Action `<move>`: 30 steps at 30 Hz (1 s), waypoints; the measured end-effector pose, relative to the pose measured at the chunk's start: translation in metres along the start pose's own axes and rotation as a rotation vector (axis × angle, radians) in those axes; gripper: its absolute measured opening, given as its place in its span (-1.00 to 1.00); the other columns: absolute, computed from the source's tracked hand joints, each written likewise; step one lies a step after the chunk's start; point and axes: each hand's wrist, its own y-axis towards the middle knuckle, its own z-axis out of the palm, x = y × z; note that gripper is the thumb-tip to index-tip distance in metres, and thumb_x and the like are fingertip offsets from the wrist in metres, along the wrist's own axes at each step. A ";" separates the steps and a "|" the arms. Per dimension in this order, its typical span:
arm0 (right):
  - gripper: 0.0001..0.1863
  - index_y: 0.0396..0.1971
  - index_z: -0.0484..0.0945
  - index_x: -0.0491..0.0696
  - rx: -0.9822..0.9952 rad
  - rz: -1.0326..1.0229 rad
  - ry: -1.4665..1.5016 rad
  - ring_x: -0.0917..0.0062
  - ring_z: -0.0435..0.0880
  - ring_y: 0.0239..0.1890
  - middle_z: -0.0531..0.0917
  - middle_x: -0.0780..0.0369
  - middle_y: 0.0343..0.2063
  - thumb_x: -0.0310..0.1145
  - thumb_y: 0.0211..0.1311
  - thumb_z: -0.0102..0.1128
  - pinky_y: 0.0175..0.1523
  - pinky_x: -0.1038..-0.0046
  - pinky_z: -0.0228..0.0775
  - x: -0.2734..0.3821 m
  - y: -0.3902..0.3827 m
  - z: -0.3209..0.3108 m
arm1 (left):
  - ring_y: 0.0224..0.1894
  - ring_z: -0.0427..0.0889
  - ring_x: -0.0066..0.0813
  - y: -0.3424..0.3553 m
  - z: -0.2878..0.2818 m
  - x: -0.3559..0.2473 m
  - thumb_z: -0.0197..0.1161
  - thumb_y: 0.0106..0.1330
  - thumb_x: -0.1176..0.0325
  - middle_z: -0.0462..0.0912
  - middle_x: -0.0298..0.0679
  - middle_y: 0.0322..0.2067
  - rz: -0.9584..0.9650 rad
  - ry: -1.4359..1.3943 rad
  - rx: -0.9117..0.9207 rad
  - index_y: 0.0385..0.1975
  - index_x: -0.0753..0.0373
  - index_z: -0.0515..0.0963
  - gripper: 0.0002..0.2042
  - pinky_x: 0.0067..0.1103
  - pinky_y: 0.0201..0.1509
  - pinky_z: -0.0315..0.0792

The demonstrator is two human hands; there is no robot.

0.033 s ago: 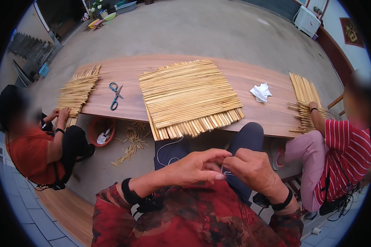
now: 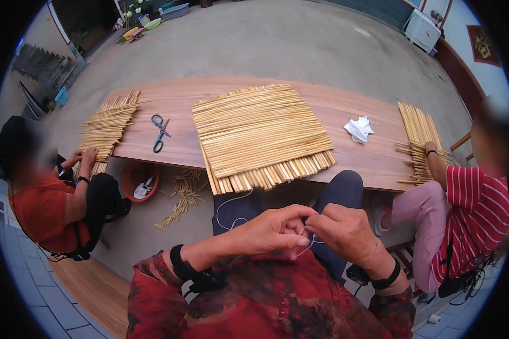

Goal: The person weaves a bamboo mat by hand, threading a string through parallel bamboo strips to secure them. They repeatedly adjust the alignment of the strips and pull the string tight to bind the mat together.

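My left hand [image 2: 271,231] and my right hand [image 2: 345,229] meet above my lap, both pinched on a thin white string [image 2: 315,240]. The string has loops around my fingertips and trails in curves over my left leg up toward the stacked mats of yellow sticks [image 2: 260,127] on the table in front of me. To the left of the mats lie scissors with teal handles [image 2: 158,144], open. A crumpled white cloth [image 2: 358,129] rests to their right.
Wooden table [image 2: 350,164]. A person in orange [image 2: 51,203] at left and a person in striped red [image 2: 469,214] at right handle stick bundles. Beneath the table are a red basin [image 2: 127,183] and scattered short stick pieces [image 2: 184,200]. A white appliance [image 2: 421,31] stands back right.
Between my hands the string has shifted into a more visible loop below my fingertips, and my left fingers have moved slightly. The rest looks much the same, shifted marginally in view.
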 end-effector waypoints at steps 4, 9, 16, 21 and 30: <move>-0.86 -0.37 0.64 -0.02 -0.072 0.100 0.094 0.41 0.57 -0.55 0.49 0.26 -0.59 -0.46 0.02 0.40 -0.50 0.40 0.36 -0.013 -0.003 0.008 | -0.31 0.48 -0.75 0.008 -0.033 0.008 0.24 0.39 0.34 0.57 -0.42 -0.39 -0.011 0.262 -0.071 -0.10 0.28 0.57 -0.81 -0.70 -0.22 0.40; -0.89 -0.38 0.65 -0.07 -0.030 0.175 0.196 0.39 0.55 -0.54 0.51 0.23 -0.58 -0.49 0.06 0.39 -0.47 0.43 0.35 -0.031 -0.010 0.011 | -0.28 0.47 -0.75 0.005 -0.043 0.018 0.23 0.40 0.34 0.58 -0.44 -0.37 0.053 0.421 -0.073 -0.24 0.32 0.58 -0.84 -0.68 -0.18 0.40; -0.89 -0.36 0.65 -0.14 -0.124 0.373 0.379 0.51 0.56 -0.55 0.53 0.23 -0.57 -0.54 0.08 0.36 -0.45 0.49 0.31 -0.064 -0.037 0.009 | -0.27 0.48 -0.74 -0.012 -0.064 0.030 0.22 0.38 0.35 0.60 -0.43 -0.38 0.015 0.361 -0.054 -0.24 0.32 0.59 -0.84 -0.68 -0.15 0.40; -0.93 -0.40 0.61 -0.16 -0.169 0.576 0.670 0.52 0.59 -0.49 0.61 0.26 -0.49 -0.60 0.12 0.31 -0.38 0.57 0.42 -0.068 -0.048 0.015 | -0.27 0.51 -0.69 -0.008 -0.056 0.036 0.23 0.39 0.35 0.61 -0.39 -0.34 -0.067 0.384 0.037 -0.25 0.35 0.61 -0.83 -0.65 -0.18 0.39; -0.91 -0.24 0.42 -0.14 -0.550 0.680 1.808 0.31 0.72 -0.38 0.61 0.15 -0.37 -0.42 0.43 0.03 -0.22 0.24 0.66 -0.050 -0.026 0.061 | -0.13 0.61 -0.42 0.007 -0.045 0.057 0.25 0.36 0.37 0.65 -0.21 -0.20 0.001 0.427 0.154 -0.18 0.35 0.60 -0.82 -0.56 -0.06 0.46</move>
